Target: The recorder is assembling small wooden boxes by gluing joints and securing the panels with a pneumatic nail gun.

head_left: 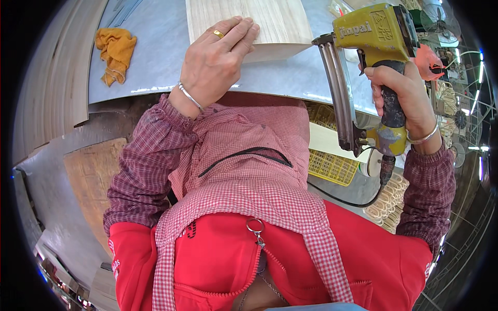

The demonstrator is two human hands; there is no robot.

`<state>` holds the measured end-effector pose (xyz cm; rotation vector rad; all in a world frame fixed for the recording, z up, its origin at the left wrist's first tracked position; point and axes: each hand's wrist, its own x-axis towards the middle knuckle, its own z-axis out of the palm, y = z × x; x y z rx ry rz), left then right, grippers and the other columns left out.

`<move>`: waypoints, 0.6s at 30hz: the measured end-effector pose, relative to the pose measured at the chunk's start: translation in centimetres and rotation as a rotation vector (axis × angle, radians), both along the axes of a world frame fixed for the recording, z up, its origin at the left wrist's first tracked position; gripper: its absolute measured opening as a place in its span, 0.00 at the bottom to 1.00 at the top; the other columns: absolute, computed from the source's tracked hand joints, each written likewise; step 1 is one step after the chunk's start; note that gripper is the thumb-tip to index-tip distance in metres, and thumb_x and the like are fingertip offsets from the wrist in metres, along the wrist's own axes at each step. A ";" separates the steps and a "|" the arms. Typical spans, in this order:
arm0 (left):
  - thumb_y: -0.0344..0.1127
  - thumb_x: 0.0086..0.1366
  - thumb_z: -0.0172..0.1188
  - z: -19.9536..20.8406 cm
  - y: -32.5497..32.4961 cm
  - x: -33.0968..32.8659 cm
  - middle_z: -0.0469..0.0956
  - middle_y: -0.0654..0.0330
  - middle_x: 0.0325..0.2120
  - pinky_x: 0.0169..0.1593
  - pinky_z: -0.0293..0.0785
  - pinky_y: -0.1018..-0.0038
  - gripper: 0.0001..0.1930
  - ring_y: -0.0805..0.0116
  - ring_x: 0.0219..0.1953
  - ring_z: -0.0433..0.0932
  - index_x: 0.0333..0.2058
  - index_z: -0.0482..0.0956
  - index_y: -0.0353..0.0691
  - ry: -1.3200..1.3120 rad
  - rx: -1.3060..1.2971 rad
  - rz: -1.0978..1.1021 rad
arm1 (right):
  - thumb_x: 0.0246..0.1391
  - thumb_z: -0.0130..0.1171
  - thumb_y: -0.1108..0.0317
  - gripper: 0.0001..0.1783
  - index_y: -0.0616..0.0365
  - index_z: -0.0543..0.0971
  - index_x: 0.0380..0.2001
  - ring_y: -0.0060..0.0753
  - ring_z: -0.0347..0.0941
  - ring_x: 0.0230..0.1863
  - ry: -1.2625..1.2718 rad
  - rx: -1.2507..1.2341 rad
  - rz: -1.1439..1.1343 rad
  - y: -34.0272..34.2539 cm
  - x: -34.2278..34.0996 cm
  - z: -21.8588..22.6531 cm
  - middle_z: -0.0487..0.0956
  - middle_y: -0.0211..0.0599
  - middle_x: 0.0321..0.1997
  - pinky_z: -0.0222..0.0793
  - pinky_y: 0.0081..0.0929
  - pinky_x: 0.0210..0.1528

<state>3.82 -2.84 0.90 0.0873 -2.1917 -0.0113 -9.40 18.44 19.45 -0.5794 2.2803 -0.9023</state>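
The pale wood (277, 20) sits at 12 o'clock. The left hand (213, 59) lies on it, fingers nearly straight, thumb hidden, so I can't tell if it grips. The right hand (407, 90) curls its fingers round the nail gun (371, 33) at 2 o'clock. It looks like nailing; next, the gun probably must meet the wood.

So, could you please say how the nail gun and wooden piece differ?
The nail gun is yellow and black; the wooden piece is pale and grained. The right hand grips the nail gun; the left hand rests on the wooden piece. Both are being touched.
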 end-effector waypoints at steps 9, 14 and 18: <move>0.29 0.54 0.62 -0.2 0.1 -0.1 0.78 0.65 0.45 0.49 0.75 0.77 0.16 0.70 0.48 0.76 0.43 0.81 0.41 -0.005 0.010 0.014 | 0.49 0.58 0.63 0.16 0.61 0.74 0.13 0.19 0.62 0.10 0.012 0.015 -0.010 -1.0 1.1 0.4 0.70 0.30 0.10 0.60 0.13 0.16; 0.29 0.53 0.63 -0.4 0.0 -0.1 0.78 0.66 0.47 0.48 0.75 0.77 0.18 0.71 0.49 0.76 0.45 0.80 0.42 -0.008 0.027 0.016 | 0.49 0.58 0.63 0.16 0.61 0.74 0.13 0.19 0.62 0.10 -0.039 -0.031 -0.013 -1.8 2.5 0.3 0.70 0.30 0.10 0.59 0.13 0.17; 0.29 0.53 0.62 0.0 0.2 -0.7 0.77 0.66 0.46 0.48 0.74 0.78 0.16 0.71 0.48 0.76 0.43 0.80 0.41 0.011 0.025 0.014 | 0.48 0.58 0.64 0.16 0.61 0.74 0.13 0.19 0.62 0.10 -0.068 -0.041 0.005 -2.2 3.0 0.6 0.70 0.30 0.10 0.59 0.13 0.17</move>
